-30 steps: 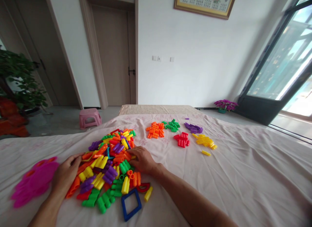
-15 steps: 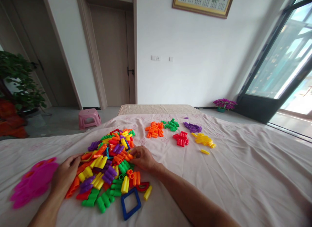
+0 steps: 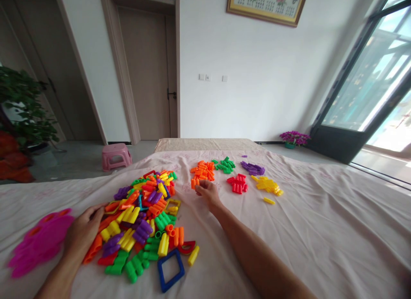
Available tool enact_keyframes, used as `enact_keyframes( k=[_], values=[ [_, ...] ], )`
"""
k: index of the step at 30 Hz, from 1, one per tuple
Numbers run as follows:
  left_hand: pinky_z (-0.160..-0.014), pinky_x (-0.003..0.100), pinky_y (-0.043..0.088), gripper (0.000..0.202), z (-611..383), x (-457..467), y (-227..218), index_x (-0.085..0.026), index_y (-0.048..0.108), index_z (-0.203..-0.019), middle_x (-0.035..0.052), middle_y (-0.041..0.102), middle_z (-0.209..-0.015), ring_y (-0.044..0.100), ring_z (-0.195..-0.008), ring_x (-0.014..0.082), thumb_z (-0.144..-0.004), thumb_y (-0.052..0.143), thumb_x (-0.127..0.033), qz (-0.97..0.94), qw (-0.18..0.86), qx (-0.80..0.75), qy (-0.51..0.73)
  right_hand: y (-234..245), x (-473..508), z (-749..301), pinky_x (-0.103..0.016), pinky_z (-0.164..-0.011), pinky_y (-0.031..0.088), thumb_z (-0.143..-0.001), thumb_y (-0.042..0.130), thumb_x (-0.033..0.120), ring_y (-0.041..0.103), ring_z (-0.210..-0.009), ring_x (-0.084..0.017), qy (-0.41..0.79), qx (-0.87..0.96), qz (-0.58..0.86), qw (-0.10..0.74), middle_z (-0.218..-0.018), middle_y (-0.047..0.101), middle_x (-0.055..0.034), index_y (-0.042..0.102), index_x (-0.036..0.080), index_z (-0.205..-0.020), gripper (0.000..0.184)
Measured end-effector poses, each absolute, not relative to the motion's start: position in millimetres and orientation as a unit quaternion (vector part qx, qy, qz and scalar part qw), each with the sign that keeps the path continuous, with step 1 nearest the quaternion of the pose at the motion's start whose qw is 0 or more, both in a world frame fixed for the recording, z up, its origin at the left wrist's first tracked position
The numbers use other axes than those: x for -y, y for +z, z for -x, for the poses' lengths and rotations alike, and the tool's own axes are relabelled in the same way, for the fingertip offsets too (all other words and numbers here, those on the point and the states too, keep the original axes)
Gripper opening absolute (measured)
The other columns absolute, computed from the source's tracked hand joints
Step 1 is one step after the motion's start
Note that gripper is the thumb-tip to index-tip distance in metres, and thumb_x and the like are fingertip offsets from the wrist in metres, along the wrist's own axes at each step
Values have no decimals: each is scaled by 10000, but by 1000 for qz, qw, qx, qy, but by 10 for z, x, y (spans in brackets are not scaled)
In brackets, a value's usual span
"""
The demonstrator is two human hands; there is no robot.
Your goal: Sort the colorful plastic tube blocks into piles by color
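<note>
My right hand [image 3: 208,193] pinches an orange toy block [image 3: 195,183] at the near edge of the orange block pile [image 3: 203,169]. My left hand [image 3: 86,224] rests against the left side of a large mixed heap of plastic blocks [image 3: 138,213]. Its fingers are curled together at an orange and yellow piece, and their tips are partly hidden. Yellow, purple, green, red and orange blocks make up the heap, with a blue diamond-shaped frame [image 3: 171,271] at its near edge. A yellow square frame [image 3: 174,207] shows on the heap's right side.
Separate piles of green [image 3: 225,165], purple [image 3: 253,168], red [image 3: 237,183] and yellow blocks [image 3: 268,185] lie toward the back right. A flat magenta piece [image 3: 40,243] is left of my left hand. Wrinkled pale cloth [image 3: 289,243] covers the surface. A pink stool [image 3: 116,156] stands beyond it.
My right hand has moved from the mixed heap up and right to the orange pile, carrying an orange block. My left hand stays at the heap's left side.
</note>
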State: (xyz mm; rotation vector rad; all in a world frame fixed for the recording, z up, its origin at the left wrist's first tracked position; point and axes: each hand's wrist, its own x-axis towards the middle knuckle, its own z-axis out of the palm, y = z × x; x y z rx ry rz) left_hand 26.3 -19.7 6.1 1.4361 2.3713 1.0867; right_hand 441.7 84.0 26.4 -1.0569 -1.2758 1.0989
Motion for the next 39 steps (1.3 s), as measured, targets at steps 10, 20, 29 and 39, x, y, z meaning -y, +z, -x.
enact_keyframes(
  k=[10, 20, 29, 39],
  values=[
    [-772, 385, 514, 429, -281, 200, 81, -254, 708, -1119, 102, 770, -1052, 700, -985, 308, -919, 428, -509, -459, 117, -792, 385, 179, -1026, -4627, -355, -811, 536, -616, 729, 378, 684, -923, -230, 414, 480, 455, 626, -1077, 727, -119, 694, 163, -1050, 485],
    [-735, 288, 494, 454, -387, 278, 243, -246, 697, -1159, 75, 757, -1111, 688, -949, 255, -900, 441, -516, -458, 130, -800, 366, 229, -600, -4280, -231, -597, 436, -767, 750, 410, 588, -662, -130, 411, 738, 335, 416, -793, 692, -15, 763, 180, -960, 300],
    [-770, 283, 491, 465, -387, 289, 240, -248, 683, -1172, 74, 748, -1127, 682, -980, 252, -906, 424, -529, -459, 140, -798, 364, 334, -437, -4130, -254, -700, 423, -786, 807, 407, 599, -732, -148, 180, 861, 358, 313, -811, 697, -9, 788, 253, -968, 239],
    [-785, 383, 507, 468, -291, 207, 105, -241, 705, -1147, 112, 760, -1074, 692, -989, 314, -915, 412, -523, -464, 119, -795, 374, 283, -554, -4251, -244, -645, 446, -839, 638, 261, 626, -713, -157, 243, 772, 430, 399, -836, 733, -20, 764, 205, -942, 172]
  ],
)
